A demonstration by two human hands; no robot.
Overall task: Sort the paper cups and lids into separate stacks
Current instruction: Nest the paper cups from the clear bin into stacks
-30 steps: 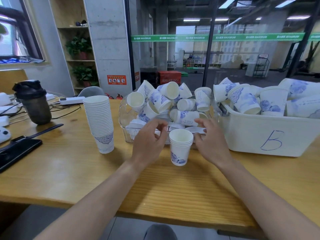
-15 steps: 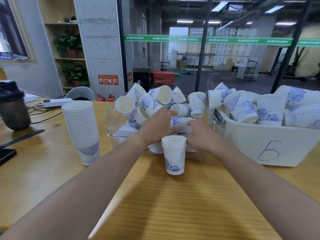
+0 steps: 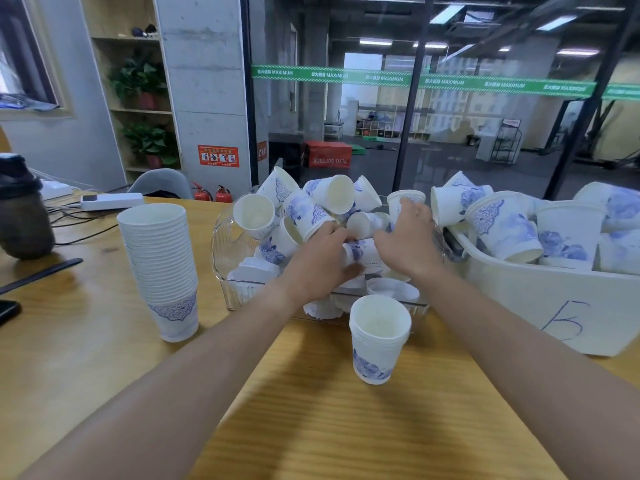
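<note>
A clear plastic bin at the table's middle holds a heap of white-and-blue paper cups, with white lids lying at its bottom. Both my hands are inside that bin. My left hand grips a cup lying on its side, fingers over it and thumb beneath. My right hand rests on the pile beside it, fingers reaching to an upright cup. A short stack of cups stands in front of the bin. A tall cup stack stands to the left.
A white bin marked B full of cups sits at the right, touching the clear bin. At the far left are a dark shaker bottle, a power strip with cables and a phone. A glass wall stands behind the table.
Both hands moved forward from the bin's front edge into the cup pile. My left hand closed round a lying cup. The view shifted closer.
</note>
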